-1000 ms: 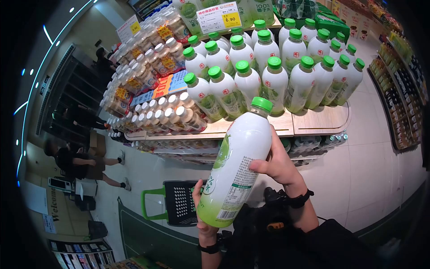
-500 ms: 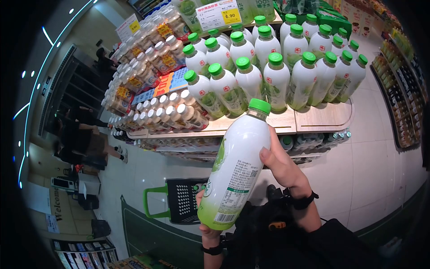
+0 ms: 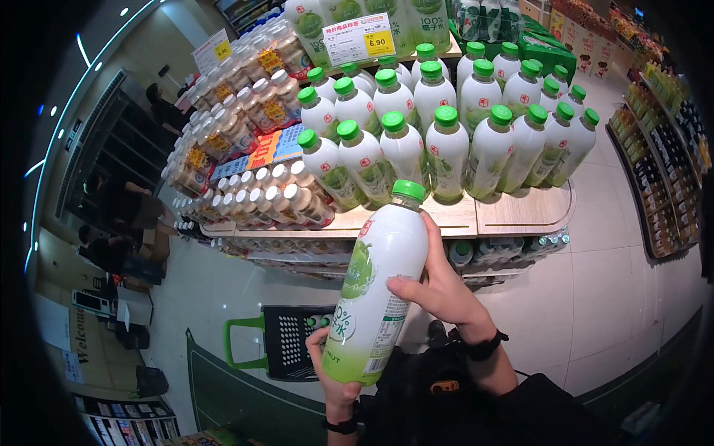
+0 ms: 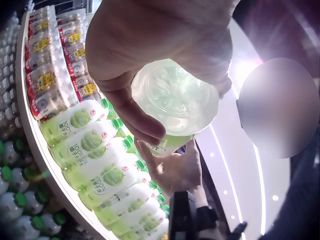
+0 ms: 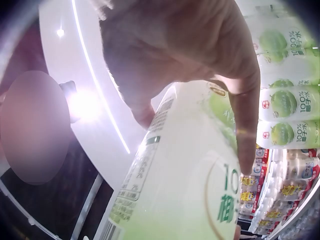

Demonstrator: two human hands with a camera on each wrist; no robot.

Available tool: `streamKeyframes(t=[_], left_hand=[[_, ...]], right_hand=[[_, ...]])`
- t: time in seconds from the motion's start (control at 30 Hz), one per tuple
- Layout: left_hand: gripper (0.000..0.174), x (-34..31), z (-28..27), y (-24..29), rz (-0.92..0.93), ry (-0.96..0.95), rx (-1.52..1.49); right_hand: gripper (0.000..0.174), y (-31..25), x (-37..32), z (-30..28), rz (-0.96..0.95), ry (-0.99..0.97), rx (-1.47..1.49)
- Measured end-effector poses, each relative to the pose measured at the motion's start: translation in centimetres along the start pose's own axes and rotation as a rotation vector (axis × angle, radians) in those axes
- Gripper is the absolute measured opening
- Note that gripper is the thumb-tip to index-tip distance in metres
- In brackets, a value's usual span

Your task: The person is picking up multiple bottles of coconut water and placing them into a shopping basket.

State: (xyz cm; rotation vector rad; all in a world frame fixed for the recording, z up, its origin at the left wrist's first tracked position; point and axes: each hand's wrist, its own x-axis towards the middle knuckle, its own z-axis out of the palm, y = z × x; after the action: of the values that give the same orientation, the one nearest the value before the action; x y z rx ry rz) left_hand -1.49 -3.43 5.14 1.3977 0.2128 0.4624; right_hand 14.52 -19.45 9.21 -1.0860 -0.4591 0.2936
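Observation:
A large white coconut water bottle (image 3: 387,245) with a green cap and green base tilts in front of me in the head view. My right hand (image 3: 446,291) grips its upper part, thumb across the printed label. Low down, my left hand (image 3: 332,380) holds the bottle's base. From the left wrist, the clear bottle bottom (image 4: 175,100) faces the camera, with left-hand fingers (image 4: 135,112) curled round it. The right wrist view has fingers (image 5: 245,125) wrapped over the bottle's side. Similar bottles (image 3: 446,149) stand in rows on the wooden display beyond.
Packs of small white-capped bottles (image 3: 260,201) fill the display's left side. A price sign (image 3: 358,39) stands at the back. Below left is a black basket (image 3: 286,349) with a green handle, holding green-capped bottles. Shelves (image 3: 654,163) stand at right; people are at far left.
The bottle has turned in my hands, bringing more of its coconut picture and front lettering into view. It has shifted slightly left in the head view, while people at far left have moved.

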Motion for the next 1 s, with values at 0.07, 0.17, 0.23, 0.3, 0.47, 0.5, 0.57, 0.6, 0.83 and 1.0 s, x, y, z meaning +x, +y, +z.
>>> streamKeyframes(t=[0.07, 0.17, 0.23, 0.3, 0.47, 0.5, 0.57, 0.6, 0.83, 1.0], left_hand=[[0.116, 0.0, 0.3, -0.1, 0.009, 0.004, 0.078], [0.112, 0.2, -0.1, -1.7, 0.059, -0.001, 0.207], [0.110, 0.7, -0.4, -2.3, 0.103, -0.016, 0.271], [0.107, 0.9, -0.3, -2.5, 0.135, -0.042, 0.272], [0.089, 1.4, 0.2, -2.2, -0.089, 0.006, -0.034], [0.085, 1.3, 0.5, -2.1, -0.355, -0.032, -0.327], [0.080, 1.4, 0.2, -3.5, -0.355, -0.020, -0.374], [0.082, 1.6, 0.2, -3.5, -0.402, -0.056, -0.468], [0.096, 1.9, 1.5, -2.7, 0.108, 0.055, -0.062], [0.097, 3.4, 1.3, -2.1, 0.635, 0.019, 0.528]], right_hand=[[0.099, 1.0, 0.3, -0.1, 0.057, 0.090, -0.002], [0.096, 3.8, 0.9, -0.5, 0.129, 0.195, 0.194], [0.093, 4.7, 0.9, -0.6, 0.151, 0.240, 0.284], [0.094, 5.4, 0.7, -0.7, 0.168, 0.279, 0.395], [0.096, 5.1, 0.8, -0.3, 0.051, 0.310, 0.393], [0.097, 4.9, 0.9, -0.1, -0.001, 0.315, 0.390], [0.098, 4.3, 0.8, -0.3, -0.022, 0.256, 0.380], [0.098, 4.1, 0.7, -0.4, -0.046, 0.201, 0.367], [0.101, 3.0, 0.3, 0.2, 0.016, 0.134, 0.369], [0.099, 3.7, 0.0, 2.8, 0.111, 0.166, 0.303]])
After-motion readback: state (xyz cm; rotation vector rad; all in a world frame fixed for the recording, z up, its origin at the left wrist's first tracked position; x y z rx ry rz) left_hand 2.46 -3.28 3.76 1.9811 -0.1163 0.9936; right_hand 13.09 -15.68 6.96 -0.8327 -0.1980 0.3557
